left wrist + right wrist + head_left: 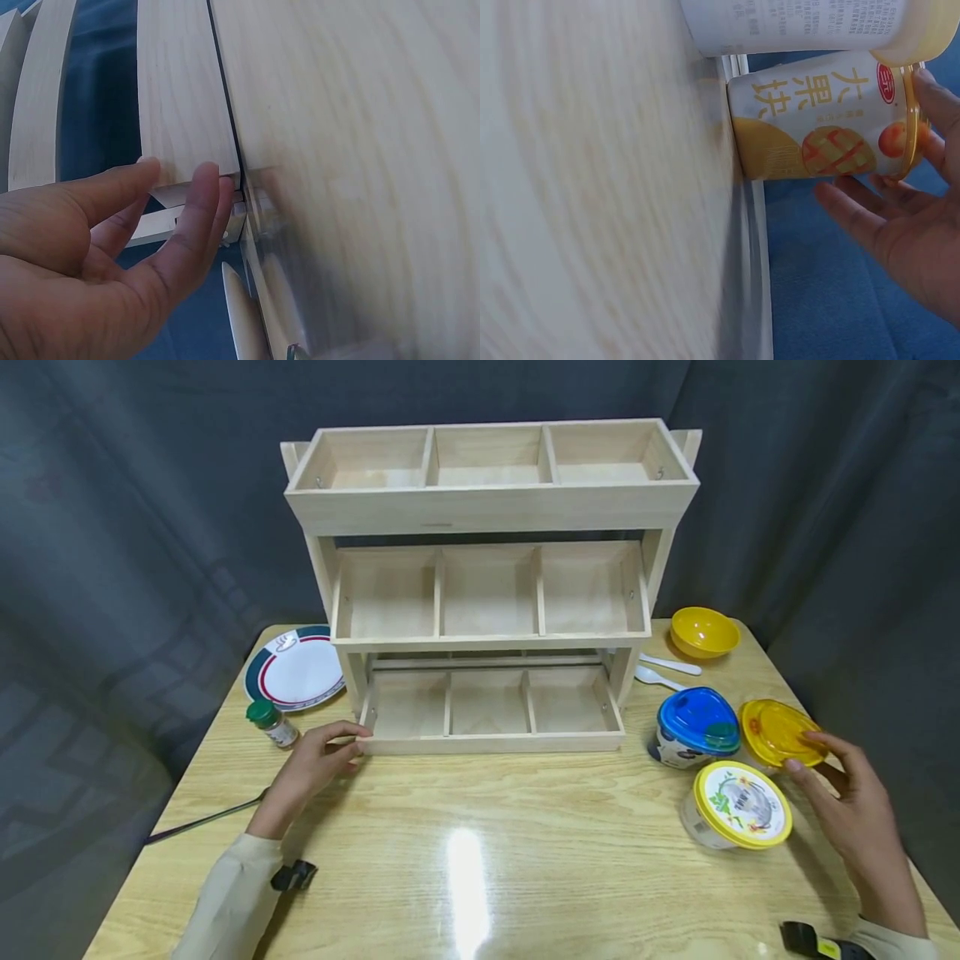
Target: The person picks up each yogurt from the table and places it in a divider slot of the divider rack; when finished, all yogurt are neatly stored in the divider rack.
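Observation:
My left hand (318, 764) is at the lower left corner of a pale wooden three-tier rack (491, 510). Its fingertips touch the end of the bottom tray's front board (187, 97), fingers only loosely bent. On the right, my right hand (855, 793) holds a tub with a yellow lid (780, 731) by its rim, thumb on one side and fingers round the other. The tub's side (817, 124) shows fruit pictures and stands upright on the table. Close beside it are a blue-lidded tub (697, 722) and a white-topped tub with a yellow rim (738, 806).
A yellow bowl (703, 631) stands at the back right, near white plastic cutlery (663, 675). Left of the rack lie a plate with a green and red border (300, 668), a green-capped jar (273, 724) and a thin dark utensil (206, 820). Dark curtains (135, 510) surround the table.

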Demonstrator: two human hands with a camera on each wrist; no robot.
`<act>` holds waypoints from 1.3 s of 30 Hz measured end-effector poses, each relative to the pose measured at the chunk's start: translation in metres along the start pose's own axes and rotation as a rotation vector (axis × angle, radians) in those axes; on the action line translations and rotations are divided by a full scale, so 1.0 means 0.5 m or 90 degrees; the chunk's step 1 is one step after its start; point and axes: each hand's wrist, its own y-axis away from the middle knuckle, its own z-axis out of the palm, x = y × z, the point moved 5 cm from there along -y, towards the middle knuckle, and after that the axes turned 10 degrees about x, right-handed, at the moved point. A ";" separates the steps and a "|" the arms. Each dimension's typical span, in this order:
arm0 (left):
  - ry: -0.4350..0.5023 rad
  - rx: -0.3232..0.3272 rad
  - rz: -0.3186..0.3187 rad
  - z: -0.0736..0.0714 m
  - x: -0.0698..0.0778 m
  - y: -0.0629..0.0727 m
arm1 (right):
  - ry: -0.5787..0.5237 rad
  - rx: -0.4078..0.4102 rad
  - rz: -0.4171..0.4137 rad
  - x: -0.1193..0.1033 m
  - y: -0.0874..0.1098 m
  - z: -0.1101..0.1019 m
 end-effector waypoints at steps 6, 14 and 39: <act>-0.003 0.001 -0.002 0.000 0.002 -0.001 | 0.013 0.008 0.016 0.000 0.000 0.000; -0.010 0.003 -0.006 0.003 0.001 -0.002 | 0.016 0.018 0.044 0.005 0.005 -0.003; -0.011 0.001 -0.004 0.002 0.001 0.002 | -0.016 0.039 0.029 0.002 0.002 -0.002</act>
